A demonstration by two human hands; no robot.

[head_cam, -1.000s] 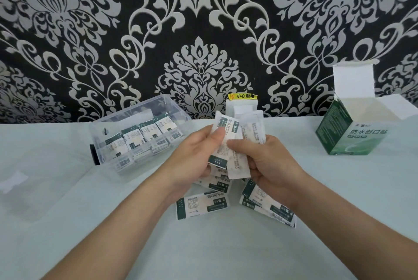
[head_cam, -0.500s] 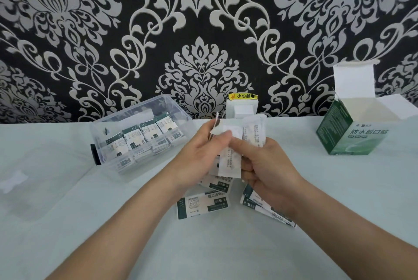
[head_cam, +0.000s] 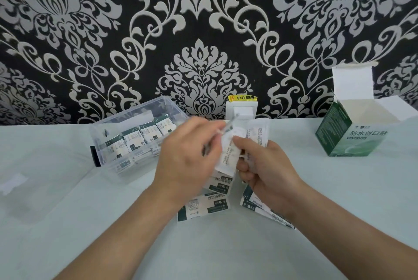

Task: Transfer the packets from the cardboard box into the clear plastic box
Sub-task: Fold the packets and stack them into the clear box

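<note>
Left hand (head_cam: 187, 155) and right hand (head_cam: 268, 166) pinch packets (head_cam: 257, 134) right of the plastic box (head_cam: 135, 110); likely light, floppy, slick, best gripped by edges.

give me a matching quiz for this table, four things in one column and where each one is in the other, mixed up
Things
1. clear plastic box
2. cardboard box
3. held packets
4. yellow label

Places
a. far right of the table, flaps open
b. on the wall, atop the white wall plate
c. left side of the table, packets standing inside
d. between the left hand and right hand, above the loose packets

Pairs: 1-c, 2-a, 3-d, 4-b
</note>
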